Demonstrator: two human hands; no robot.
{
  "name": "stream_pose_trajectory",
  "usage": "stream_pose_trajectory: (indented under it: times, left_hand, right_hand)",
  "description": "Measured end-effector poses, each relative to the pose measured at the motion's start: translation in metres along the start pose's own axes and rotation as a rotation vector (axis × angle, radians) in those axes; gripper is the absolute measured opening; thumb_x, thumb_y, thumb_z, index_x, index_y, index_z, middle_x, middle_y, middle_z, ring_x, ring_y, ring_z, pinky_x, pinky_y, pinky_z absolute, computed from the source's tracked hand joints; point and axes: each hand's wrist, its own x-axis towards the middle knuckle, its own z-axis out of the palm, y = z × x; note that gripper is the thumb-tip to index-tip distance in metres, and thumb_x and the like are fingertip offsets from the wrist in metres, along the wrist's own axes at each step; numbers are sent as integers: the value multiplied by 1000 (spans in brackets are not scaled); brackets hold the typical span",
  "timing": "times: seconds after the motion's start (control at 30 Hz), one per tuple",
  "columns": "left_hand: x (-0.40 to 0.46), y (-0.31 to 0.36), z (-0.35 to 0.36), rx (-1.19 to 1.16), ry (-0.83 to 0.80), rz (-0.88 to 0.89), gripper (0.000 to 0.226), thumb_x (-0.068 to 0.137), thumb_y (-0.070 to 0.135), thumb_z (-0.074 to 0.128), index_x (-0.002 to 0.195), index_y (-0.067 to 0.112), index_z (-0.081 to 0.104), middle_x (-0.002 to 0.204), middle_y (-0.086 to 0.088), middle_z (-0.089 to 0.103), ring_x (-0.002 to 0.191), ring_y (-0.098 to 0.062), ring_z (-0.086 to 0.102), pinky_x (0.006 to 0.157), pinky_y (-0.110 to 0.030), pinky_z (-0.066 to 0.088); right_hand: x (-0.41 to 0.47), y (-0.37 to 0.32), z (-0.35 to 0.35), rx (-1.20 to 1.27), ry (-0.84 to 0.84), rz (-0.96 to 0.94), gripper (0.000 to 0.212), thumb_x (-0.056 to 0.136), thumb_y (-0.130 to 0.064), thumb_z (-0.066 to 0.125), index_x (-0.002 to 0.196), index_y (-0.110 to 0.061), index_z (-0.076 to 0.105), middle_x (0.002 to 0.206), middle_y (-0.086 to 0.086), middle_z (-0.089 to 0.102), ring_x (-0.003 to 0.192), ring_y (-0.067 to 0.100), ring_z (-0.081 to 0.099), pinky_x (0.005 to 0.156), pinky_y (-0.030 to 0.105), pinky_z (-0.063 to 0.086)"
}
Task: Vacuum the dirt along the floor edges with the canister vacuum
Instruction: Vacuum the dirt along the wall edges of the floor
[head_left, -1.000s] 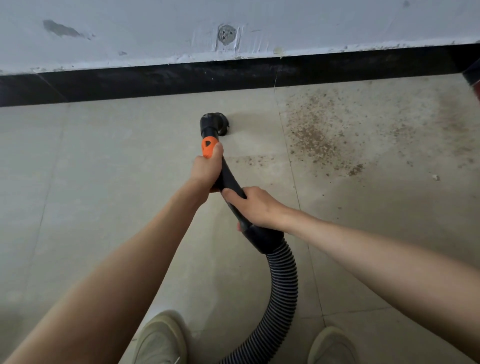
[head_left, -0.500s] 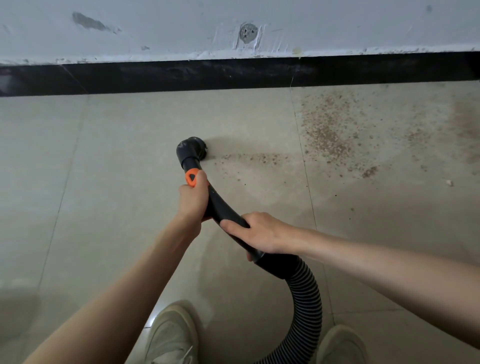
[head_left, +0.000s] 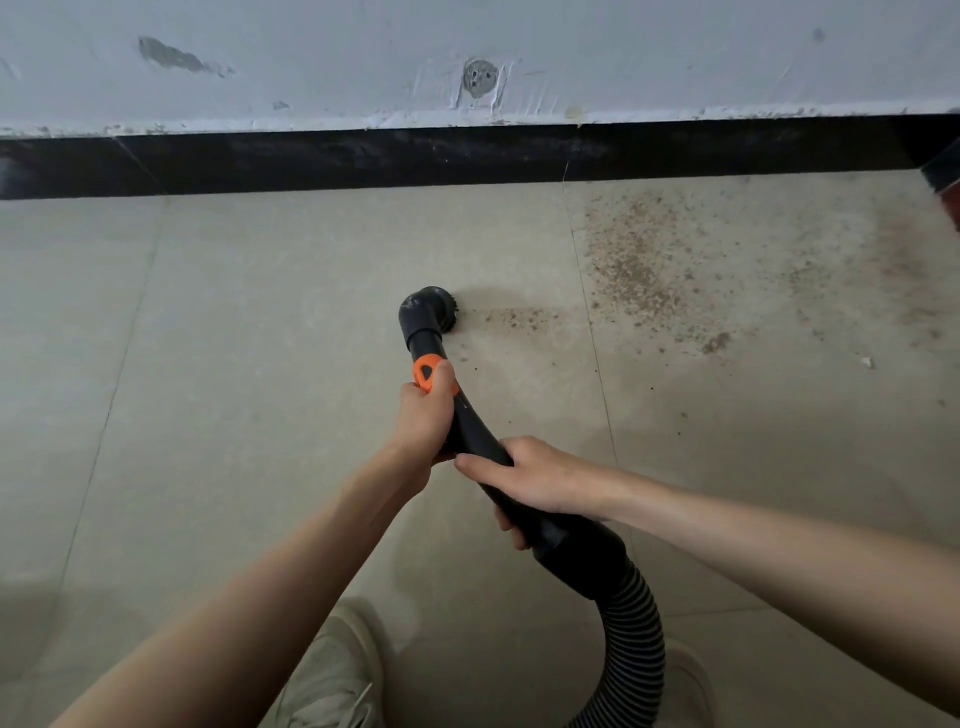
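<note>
A black curved vacuum handle (head_left: 475, 436) with an orange collar (head_left: 426, 373) ends in a round brush nozzle (head_left: 430, 309) that rests on the beige floor tiles. My left hand (head_left: 426, 415) grips the handle just below the orange collar. My right hand (head_left: 535, 480) grips it lower down, above the ribbed black hose (head_left: 631, 639). A small streak of brown dirt (head_left: 517, 317) lies just right of the nozzle. A larger patch of dirt (head_left: 636, 275) spreads further right, up toward the black baseboard (head_left: 363, 158).
A scuffed white wall (head_left: 675, 57) rises above the baseboard. My two light shoes (head_left: 332, 675) stand at the bottom of the view. A dark and red object (head_left: 948, 179) shows at the right edge. More faint dirt (head_left: 904, 265) lies far right.
The nozzle has pulled back from near the baseboard toward me, then shifted right toward the small dirt streak. Both hands keep their grip on the handle.
</note>
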Motion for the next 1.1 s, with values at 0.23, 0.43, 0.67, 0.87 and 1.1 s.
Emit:
stream_pose_trajectory:
  times: [0.23,0.43,0.67,0.87,1.1]
  left_hand:
    - [-4,1,36,96,-115,10,32,94,38,41,99,7,48,79,-6,51,66,-17,55,51,-26,47]
    - [0,14,76,242,-232,44,30,94,40,40,96,10,46,77,-4,49,66,-16,52,58,-27,46]
    - [2,17,97,302,-312,64,30,96,40,39,83,14,45,74,-4,48,66,-17,51,60,-27,44]
    - [13,33,85,285,-260,58,30,95,40,39,85,13,46,78,-4,50,70,-18,52,64,-29,45]
    - [22,36,28,116,-54,18,26,92,37,46,87,13,49,82,-4,54,70,-18,57,56,-28,47]
  right_hand:
    - [-19,26,-4,65,156,17,44,97,-52,48,80,-12,45,47,-2,59,39,18,59,41,23,47]
    - [-30,37,-18,179,314,64,39,98,-47,48,84,-11,47,49,2,59,38,20,58,38,22,44]
    - [-33,47,-22,218,401,94,42,98,-48,47,79,-10,46,44,0,57,36,19,57,37,22,42]
    - [-16,28,-30,193,375,89,44,97,-49,47,80,-9,47,43,0,57,37,21,57,38,23,44]
    - [10,-7,-21,111,186,35,48,97,-49,49,79,-6,44,42,3,56,34,20,55,35,23,43]
